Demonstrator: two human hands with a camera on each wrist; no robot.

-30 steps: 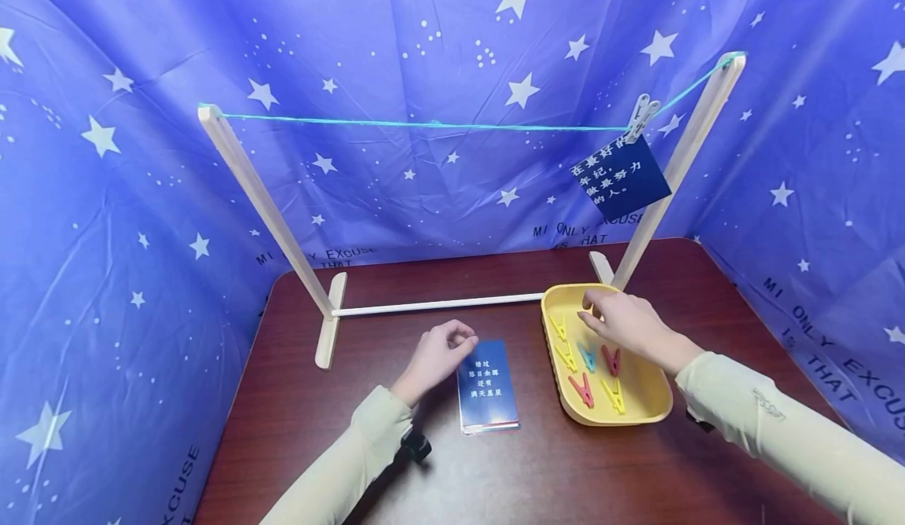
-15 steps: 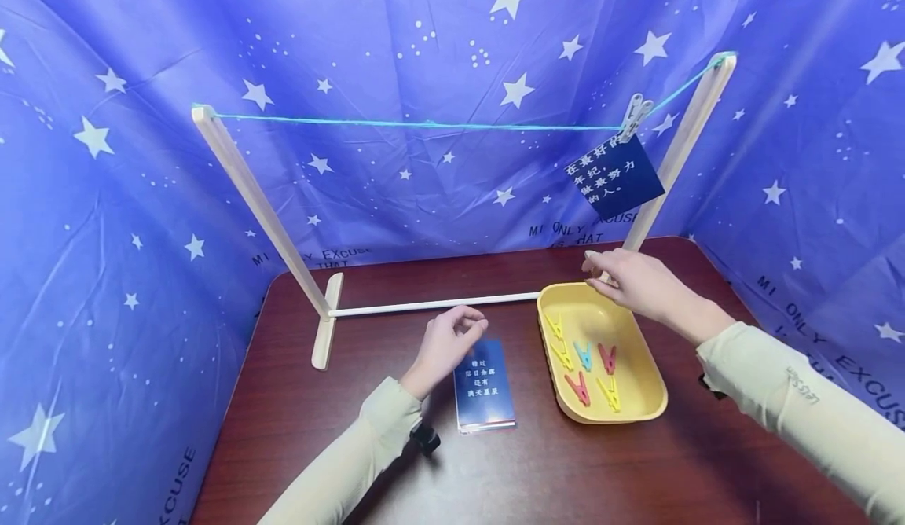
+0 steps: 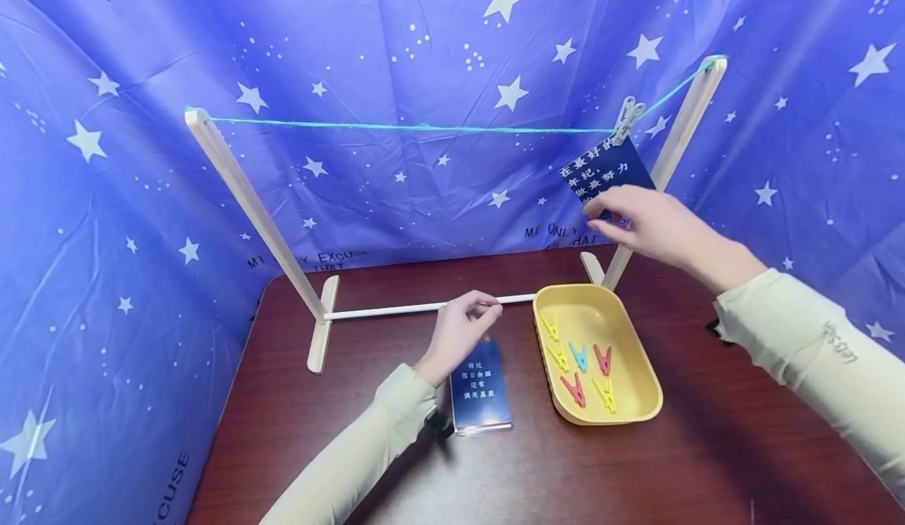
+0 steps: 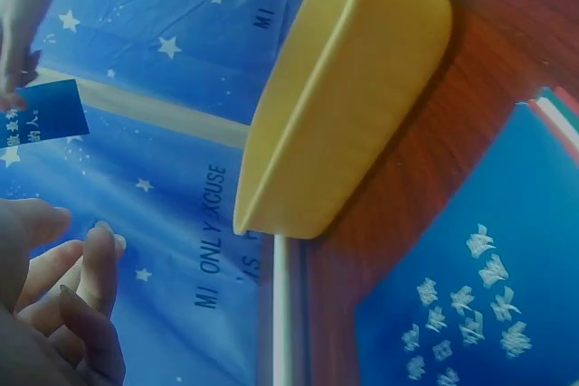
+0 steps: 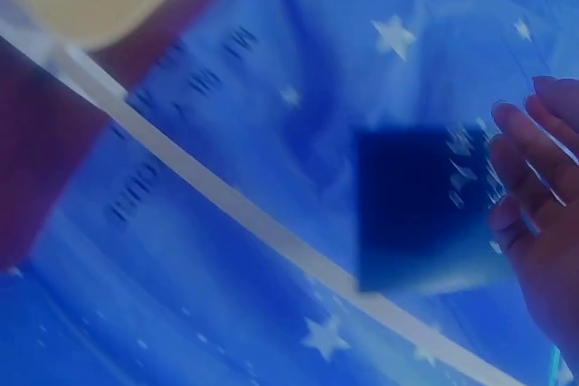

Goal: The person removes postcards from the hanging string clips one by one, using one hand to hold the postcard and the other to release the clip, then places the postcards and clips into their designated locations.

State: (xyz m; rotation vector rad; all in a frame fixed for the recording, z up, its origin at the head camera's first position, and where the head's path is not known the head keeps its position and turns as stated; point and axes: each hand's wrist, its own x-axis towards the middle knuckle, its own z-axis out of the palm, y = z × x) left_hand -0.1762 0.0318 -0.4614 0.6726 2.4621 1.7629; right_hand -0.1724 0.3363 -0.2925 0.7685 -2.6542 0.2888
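Observation:
A dark blue card (image 3: 636, 165) with white characters hangs tilted from a teal string (image 3: 396, 126), held by a white clothespin (image 3: 626, 120). My right hand (image 3: 654, 226) is raised in front of the card's lower part in the head view, fingers loosely bent, nothing visible in them. Whether it touches the card cannot be told. My left hand (image 3: 463, 330) hovers above the far end of a stack of blue cards (image 3: 482, 399) on the table. Its fingers are relaxed, and the left wrist view shows nothing between those fingers (image 4: 101, 264).
A yellow tray (image 3: 639, 344) right of the stack holds several small clothespins (image 3: 578, 358) in yellow, red and blue. Wooden posts (image 3: 258, 218) carry the string, joined low down by a white rod (image 3: 385, 310). A blue starry curtain (image 3: 424, 203) surrounds the table (image 3: 297, 431).
My right hand has risen from the yellow tray up to the hanging card. My left hand has lifted slightly away from the card stack. The head view has shifted a little.

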